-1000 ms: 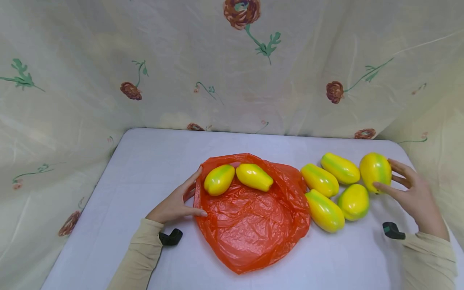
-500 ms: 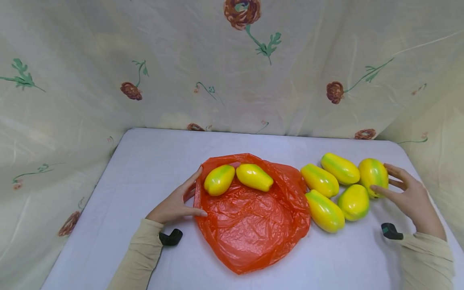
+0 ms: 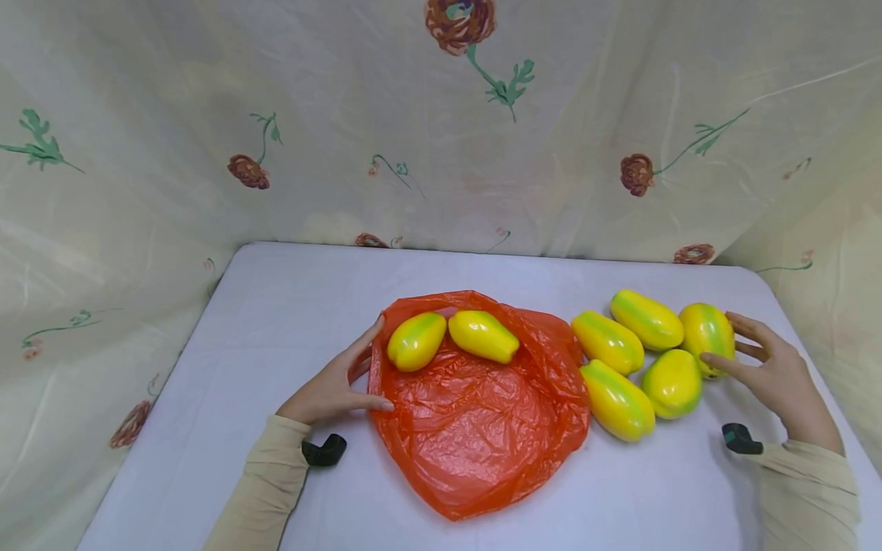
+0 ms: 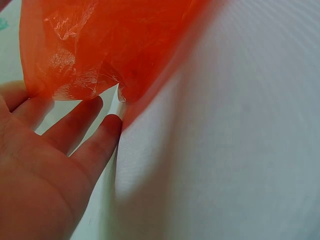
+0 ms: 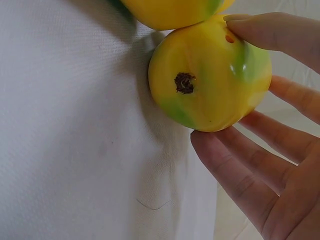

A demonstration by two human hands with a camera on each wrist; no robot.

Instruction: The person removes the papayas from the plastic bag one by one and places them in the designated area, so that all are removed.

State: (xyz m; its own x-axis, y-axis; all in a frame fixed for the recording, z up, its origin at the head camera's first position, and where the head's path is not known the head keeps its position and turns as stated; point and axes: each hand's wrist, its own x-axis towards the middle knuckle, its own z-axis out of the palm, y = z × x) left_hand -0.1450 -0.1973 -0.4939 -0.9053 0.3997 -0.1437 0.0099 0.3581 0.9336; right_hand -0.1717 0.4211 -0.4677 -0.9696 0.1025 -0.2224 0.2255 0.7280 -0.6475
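A red plastic bag (image 3: 482,436) lies with its mouth spread wide in the head view. Two yellow-green papayas (image 3: 416,342) rest inside, at its far side. My left hand (image 3: 338,386) touches the bag's left rim, thumb and fingers spread apart; in the left wrist view the fairly straight fingers (image 4: 85,130) meet the red film. At the far right, my right hand (image 3: 779,375) holds a papaya (image 3: 707,337) between thumb and fingertips. The right wrist view shows that papaya (image 5: 210,75) from its dark stem end, with the thumb on one side and fingers on the other.
Several more papayas (image 3: 671,384) lie between the bag and the right hand, the nearest ones against the bag's right side. A white cloth (image 3: 296,306) covers the table. Floral curtains (image 3: 551,138) hang behind and at both sides.
My right hand has moved slightly left and down with its papaya, which now sits against the papayas beside it. The left hand and the bag have stayed put.
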